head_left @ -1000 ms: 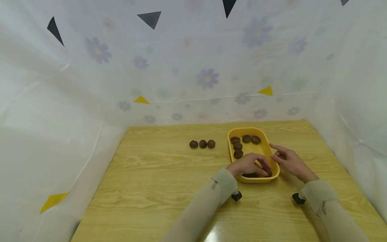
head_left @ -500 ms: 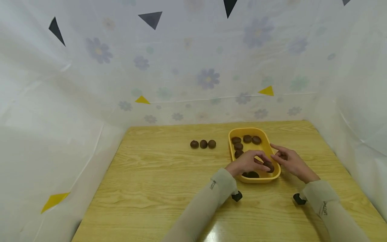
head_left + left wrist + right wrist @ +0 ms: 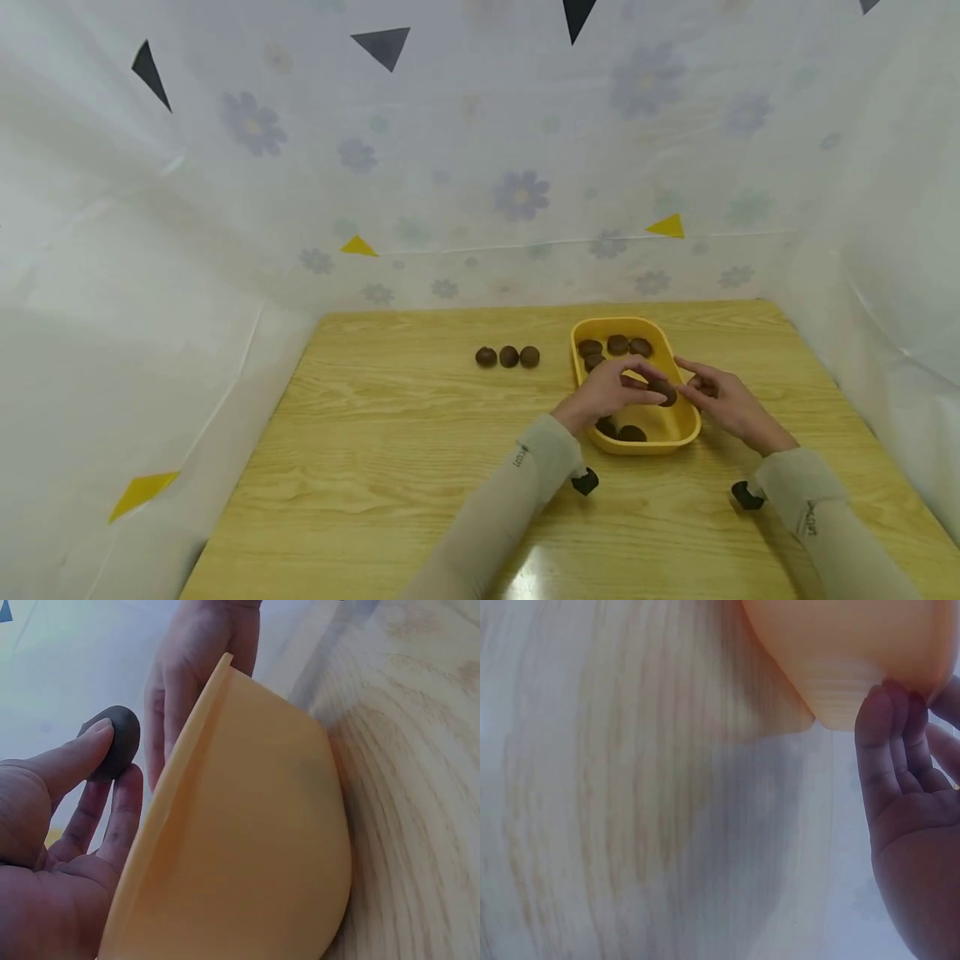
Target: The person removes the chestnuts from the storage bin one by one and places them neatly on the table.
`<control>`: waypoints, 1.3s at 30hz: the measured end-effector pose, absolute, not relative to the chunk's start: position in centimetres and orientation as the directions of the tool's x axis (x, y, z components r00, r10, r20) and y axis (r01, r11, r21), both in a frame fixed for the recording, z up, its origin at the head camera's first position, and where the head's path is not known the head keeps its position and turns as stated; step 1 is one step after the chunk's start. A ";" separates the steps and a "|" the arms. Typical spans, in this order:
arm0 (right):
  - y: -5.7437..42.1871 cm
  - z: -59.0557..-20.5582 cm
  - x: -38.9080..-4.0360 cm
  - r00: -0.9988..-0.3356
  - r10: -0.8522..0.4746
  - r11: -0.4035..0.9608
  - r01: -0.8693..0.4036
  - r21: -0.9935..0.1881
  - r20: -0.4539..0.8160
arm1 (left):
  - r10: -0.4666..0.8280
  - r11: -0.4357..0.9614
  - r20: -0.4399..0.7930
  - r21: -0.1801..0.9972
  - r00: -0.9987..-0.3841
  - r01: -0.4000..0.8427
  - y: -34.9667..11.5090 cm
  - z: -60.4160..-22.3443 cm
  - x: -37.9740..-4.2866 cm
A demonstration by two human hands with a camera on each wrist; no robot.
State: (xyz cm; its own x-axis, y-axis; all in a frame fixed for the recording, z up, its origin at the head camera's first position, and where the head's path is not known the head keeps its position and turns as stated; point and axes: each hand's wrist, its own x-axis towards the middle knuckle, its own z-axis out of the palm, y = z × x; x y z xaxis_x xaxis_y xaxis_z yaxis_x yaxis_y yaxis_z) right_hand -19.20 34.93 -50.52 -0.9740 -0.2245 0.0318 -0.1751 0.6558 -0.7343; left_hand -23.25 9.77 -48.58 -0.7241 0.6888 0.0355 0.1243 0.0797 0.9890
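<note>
My left hand (image 3: 609, 390) pinches a chestnut (image 3: 663, 392) between thumb and fingertips, above the yellow plastic tray (image 3: 637, 448). The left wrist view shows the dark, rounded chestnut (image 3: 120, 742) held higher than the tray's rim. My right hand (image 3: 731, 408) is at the tray's right side, with its thumb over the rim. Its other fingers (image 3: 881, 742) are bent against the outer wall in the right wrist view. Several chestnuts (image 3: 618, 344) lie inside the tray along its far and left sides, and others (image 3: 632, 433) near its front. My left hand partly hides them.
Three more chestnuts (image 3: 509, 357) sit in a row on the wooden table (image 3: 375, 433), left of the tray. White flower-patterned sheeting (image 3: 465, 167) encloses the table at the back and both sides.
My left hand has lifted the chestnut from the tray's front right corner and moved it up and away from me. My right hand stays at the tray's side.
</note>
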 end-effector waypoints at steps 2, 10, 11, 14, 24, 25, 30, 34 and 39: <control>34.9 -50.5 -19.2 -0.975 -0.222 0.652 -0.169 -0.739 0.027 | 0.680 0.070 0.038 0.991 -0.732 0.116 9.4 -48.5 -23.4; 34.6 -50.6 -19.2 -0.978 -0.208 0.649 -0.147 -0.746 0.012 | 0.629 0.033 0.051 0.995 -0.776 0.092 7.0 -48.4 -24.3; 34.6 -50.6 -19.2 -0.978 -0.207 0.650 -0.148 -0.746 0.014 | 0.621 0.027 0.061 0.995 -0.782 0.100 6.6 -48.4 -24.4; 34.5 -50.4 -19.2 -0.978 -0.206 0.649 -0.155 -0.745 0.025 | 0.600 0.028 0.072 0.993 -0.797 0.110 5.5 -48.2 -24.9; 34.7 -50.3 -19.0 -0.974 -0.223 0.636 -0.167 -0.753 0.028 | 0.508 0.007 0.089 0.994 -0.857 0.108 0.6 -47.7 -26.6; 34.7 -50.3 -19.0 -0.974 -0.224 0.638 -0.169 -0.751 0.029 | 0.497 0.003 0.095 0.994 -0.863 0.112 0.0 -47.7 -26.8; 34.8 -50.0 -18.9 -0.975 -0.218 0.643 -0.176 -0.746 0.042 | 0.429 0.005 0.097 0.994 -0.898 0.110 -2.6 -48.0 -27.7; 34.6 -50.0 -18.9 -0.975 -0.220 0.630 -0.168 -0.758 0.033 | 0.378 0.019 0.083 0.995 -0.922 0.097 -4.8 -48.1 -28.3; 34.6 -50.1 -18.6 -0.976 -0.219 0.629 -0.149 -0.763 0.010 | 0.319 0.066 0.083 0.992 -0.944 0.109 -7.5 -48.2 -28.9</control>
State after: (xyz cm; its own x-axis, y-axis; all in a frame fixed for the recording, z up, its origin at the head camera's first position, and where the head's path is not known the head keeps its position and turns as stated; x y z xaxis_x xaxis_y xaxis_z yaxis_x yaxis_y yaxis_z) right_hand -18.61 34.65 -50.15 -0.9757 -0.2188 0.0099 -0.1489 0.6295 -0.7626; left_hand -28.94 -7.53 -48.16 -0.9443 0.3186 0.0829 0.1093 0.0659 0.9918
